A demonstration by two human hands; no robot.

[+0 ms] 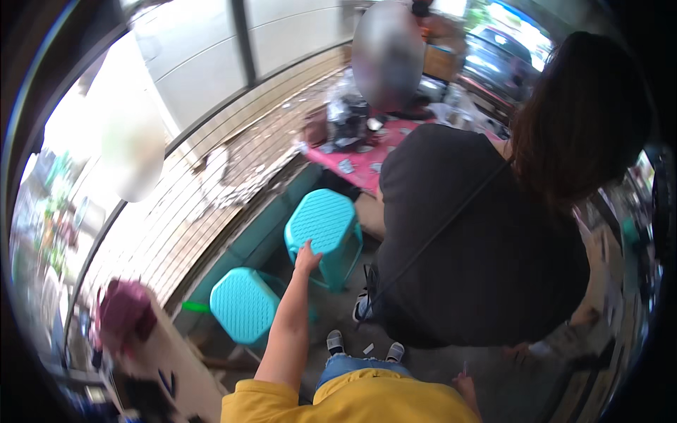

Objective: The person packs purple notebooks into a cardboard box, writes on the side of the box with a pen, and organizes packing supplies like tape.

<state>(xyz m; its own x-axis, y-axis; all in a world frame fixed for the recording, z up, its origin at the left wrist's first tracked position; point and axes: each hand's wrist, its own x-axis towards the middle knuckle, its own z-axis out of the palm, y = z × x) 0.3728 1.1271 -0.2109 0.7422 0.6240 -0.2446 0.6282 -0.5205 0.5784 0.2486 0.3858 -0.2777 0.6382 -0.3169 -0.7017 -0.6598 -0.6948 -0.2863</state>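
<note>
My left arm stretches forward, and my left hand [307,259] is over the near edge of a turquoise plastic stool [321,217]. Its fingers are partly spread, with nothing seen in them; whether they touch the seat I cannot tell. A second turquoise stool [244,304] stands nearer, left of my forearm. Low on the right, beside my yellow shirt, my right hand [465,387] is closed, and a thin, small thing sticks up from it, too blurred to name.
A person in a black top [479,240] is close in front, to the right. Beyond is a table with a pink cloth [360,166] and bags. Railings over a low wall [247,247] run along the left. A maroon bag [125,310] lies on a pale tabletop [180,352].
</note>
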